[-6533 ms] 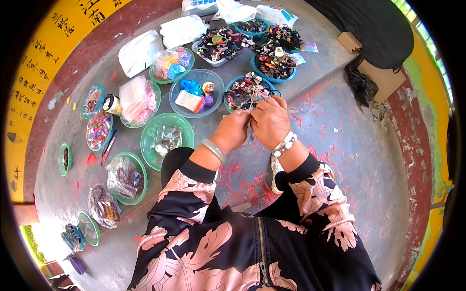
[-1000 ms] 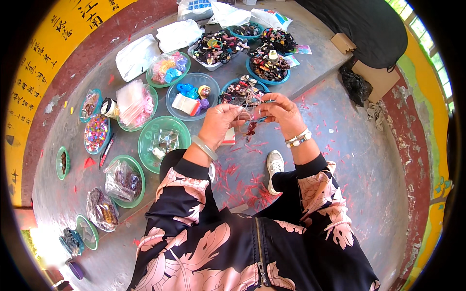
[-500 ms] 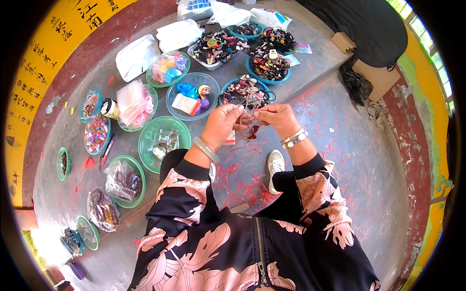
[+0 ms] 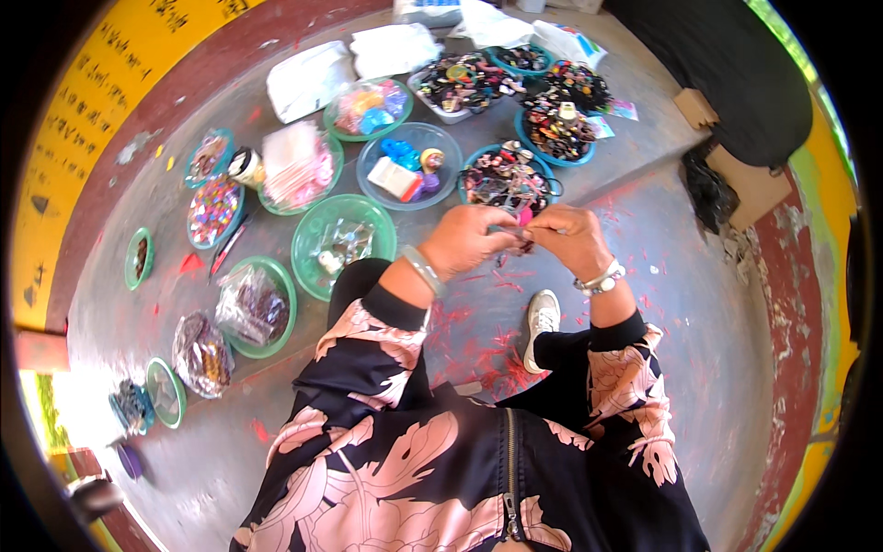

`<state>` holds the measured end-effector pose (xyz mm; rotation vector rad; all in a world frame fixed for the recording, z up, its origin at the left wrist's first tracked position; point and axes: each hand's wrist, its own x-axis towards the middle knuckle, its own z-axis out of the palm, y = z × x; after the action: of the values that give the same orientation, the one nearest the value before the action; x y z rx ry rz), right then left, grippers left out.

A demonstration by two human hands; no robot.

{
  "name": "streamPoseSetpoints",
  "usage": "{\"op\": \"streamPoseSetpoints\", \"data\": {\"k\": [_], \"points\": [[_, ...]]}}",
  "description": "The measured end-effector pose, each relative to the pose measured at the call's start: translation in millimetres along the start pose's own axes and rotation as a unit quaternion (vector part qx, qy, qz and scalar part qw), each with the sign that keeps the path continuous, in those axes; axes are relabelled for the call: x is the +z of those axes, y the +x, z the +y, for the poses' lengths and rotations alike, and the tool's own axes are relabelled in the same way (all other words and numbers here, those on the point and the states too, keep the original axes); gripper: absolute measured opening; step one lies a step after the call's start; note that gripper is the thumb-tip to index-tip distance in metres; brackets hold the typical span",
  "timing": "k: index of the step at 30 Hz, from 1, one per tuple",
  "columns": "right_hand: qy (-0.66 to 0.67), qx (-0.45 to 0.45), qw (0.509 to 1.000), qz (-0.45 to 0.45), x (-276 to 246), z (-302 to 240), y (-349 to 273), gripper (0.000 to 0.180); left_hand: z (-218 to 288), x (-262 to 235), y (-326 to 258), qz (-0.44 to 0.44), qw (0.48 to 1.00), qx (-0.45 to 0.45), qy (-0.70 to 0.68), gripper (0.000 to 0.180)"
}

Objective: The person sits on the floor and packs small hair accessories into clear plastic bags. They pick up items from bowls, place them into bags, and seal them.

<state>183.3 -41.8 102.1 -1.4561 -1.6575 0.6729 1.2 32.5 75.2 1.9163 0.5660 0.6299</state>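
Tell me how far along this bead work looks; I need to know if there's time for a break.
Done: nothing finished shows clearly. In hand: the left hand and right hand pinch a small pink piece between the fingertips, above the floor. Left: plenty, judging by the full bowl of dark pieces just beyond the hands and the green bowls of bagged supplies alongside.

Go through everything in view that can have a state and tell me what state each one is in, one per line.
Left hand: fingers pinched on a small pink piece.
Right hand: pinching the same piece from the other side.
Pink piece: held up between both hands, above the floor.
Teal bowl beyond the hands: heaped with dark mixed bits.
Clear bowl: uncovered, a few coloured items inside.
Green bowl: holds a clear bag.
White shoe: resting on the floor.
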Motion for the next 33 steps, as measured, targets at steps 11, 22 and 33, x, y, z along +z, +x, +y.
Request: {"op": "streamPoseSetpoints", "data": {"k": [11,22,33], "points": [[0.094,0.008,0.994,-0.056,7.9,-21.3,-9.5,0.007,14.1,-10.9,-55.7,0.042,0.991,-0.069,-0.105,0.019],[0.182,-0.005,0.982,-0.046,32.4,-35.3,-10.3,0.005,53.2,-25.9,-105.2,0.167,0.974,-0.106,-0.110,0.013],[0.321,0.098,0.939,0.076,14.5,-9.8,1.5,0.009,-52.6,-128.0,-199.7,0.510,0.804,-0.222,-0.211,0.014]]}}
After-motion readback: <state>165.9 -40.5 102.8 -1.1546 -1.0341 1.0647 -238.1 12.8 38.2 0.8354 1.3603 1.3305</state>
